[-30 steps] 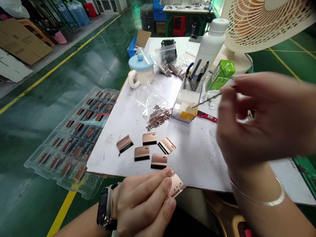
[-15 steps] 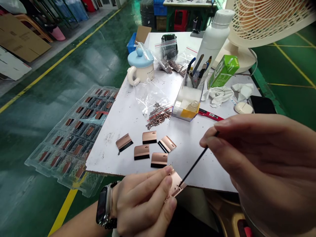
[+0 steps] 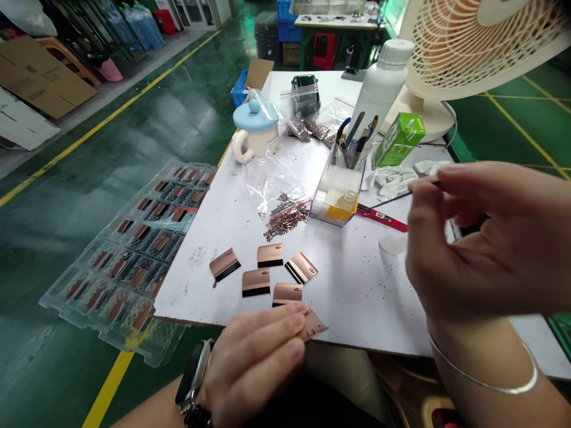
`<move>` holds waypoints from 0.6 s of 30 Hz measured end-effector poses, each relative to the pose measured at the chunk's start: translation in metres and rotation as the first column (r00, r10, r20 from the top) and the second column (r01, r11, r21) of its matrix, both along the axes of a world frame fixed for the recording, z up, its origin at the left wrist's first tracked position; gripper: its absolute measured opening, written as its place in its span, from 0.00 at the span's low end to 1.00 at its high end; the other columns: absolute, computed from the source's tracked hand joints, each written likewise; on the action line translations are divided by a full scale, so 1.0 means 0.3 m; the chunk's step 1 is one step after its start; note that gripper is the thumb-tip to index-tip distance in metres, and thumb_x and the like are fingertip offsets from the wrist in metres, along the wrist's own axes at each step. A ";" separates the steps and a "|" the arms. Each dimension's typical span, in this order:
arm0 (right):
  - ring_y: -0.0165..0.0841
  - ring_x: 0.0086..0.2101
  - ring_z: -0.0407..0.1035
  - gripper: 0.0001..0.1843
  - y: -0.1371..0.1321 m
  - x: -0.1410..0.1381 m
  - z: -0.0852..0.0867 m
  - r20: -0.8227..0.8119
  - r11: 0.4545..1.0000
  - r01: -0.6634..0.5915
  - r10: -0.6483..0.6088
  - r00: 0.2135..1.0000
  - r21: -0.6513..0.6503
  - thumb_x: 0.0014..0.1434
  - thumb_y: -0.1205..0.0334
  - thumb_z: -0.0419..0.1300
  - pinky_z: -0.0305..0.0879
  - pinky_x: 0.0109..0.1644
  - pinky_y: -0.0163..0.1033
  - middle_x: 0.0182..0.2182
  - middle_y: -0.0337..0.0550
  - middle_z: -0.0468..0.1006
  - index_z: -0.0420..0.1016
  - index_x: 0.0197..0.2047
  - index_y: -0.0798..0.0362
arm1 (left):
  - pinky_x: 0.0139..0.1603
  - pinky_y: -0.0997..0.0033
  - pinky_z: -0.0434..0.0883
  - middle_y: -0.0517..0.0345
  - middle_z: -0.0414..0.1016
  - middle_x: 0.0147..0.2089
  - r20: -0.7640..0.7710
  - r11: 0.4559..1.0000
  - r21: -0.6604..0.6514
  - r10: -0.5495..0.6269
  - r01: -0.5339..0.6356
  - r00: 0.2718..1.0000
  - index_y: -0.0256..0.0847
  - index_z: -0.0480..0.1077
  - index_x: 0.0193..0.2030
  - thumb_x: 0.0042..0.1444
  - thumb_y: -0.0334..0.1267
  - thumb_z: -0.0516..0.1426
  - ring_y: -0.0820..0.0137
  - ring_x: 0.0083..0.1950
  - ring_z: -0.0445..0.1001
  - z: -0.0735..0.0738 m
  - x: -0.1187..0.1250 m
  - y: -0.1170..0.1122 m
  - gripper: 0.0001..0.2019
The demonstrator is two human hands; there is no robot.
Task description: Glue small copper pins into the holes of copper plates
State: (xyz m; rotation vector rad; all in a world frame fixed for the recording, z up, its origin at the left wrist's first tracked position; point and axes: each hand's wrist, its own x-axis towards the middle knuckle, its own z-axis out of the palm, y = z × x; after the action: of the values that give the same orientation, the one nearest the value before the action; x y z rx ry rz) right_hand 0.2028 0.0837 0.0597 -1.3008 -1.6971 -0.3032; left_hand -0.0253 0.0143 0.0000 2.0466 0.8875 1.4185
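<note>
The left hand clamps a copper-pink rectangular metal plate at the near edge of the white board, the right hand pinches a thin black pick, five matching copper-pink plates lie set out on the board, and more sit in the clear plastic tray

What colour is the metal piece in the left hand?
The metal piece is shiny rose-copper, clearest in the head view.

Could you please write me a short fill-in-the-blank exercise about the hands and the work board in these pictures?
The left hand wears a ____ on its wrist. The right hand wears a thin ____ on its wrist. Apart from the one in the left hand, ____ copper-coloured plates lie on the white board. The mug has a ____ lid.

Missing words: watch; bangle; five; blue.
</note>
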 end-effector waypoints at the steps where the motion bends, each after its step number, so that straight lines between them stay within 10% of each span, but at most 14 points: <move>1: 0.35 0.28 0.69 0.16 0.021 0.009 -0.011 0.045 0.994 0.052 -0.057 0.997 0.092 0.54 0.69 0.62 0.64 0.31 0.43 0.34 0.40 0.78 0.74 0.46 0.45 | 0.42 0.65 0.84 0.54 0.81 0.44 0.009 0.998 0.046 -0.041 0.040 0.999 0.41 0.71 0.49 0.45 0.17 0.62 0.62 0.40 0.82 0.003 0.006 0.017 0.25; 7: 0.35 0.30 0.71 0.19 0.107 -0.005 -0.068 0.104 0.955 0.080 -0.113 0.988 0.284 0.55 0.71 0.60 0.67 0.29 0.42 0.38 0.41 0.78 0.70 0.49 0.46 | 0.30 0.74 0.82 0.59 0.76 0.36 0.340 0.937 -0.347 0.175 -0.050 0.924 0.41 0.70 0.41 0.51 0.17 0.58 0.70 0.37 0.79 -0.002 0.089 0.016 0.16; 18: 0.39 0.37 0.72 0.10 0.136 -0.022 -0.066 0.107 0.988 0.081 -0.096 0.990 0.133 0.60 0.68 0.56 0.71 0.40 0.47 0.41 0.48 0.76 0.71 0.45 0.51 | 0.30 0.77 0.82 0.60 0.73 0.38 0.450 0.860 -0.509 0.227 0.040 0.863 0.41 0.71 0.40 0.54 0.21 0.59 0.73 0.33 0.79 -0.015 0.111 -0.026 0.12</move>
State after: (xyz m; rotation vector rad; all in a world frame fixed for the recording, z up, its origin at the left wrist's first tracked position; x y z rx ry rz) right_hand 0.1961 0.1244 0.0400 -1.2860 -1.6873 -0.5389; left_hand 0.0081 0.0065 -0.0046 1.1796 1.0051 1.4720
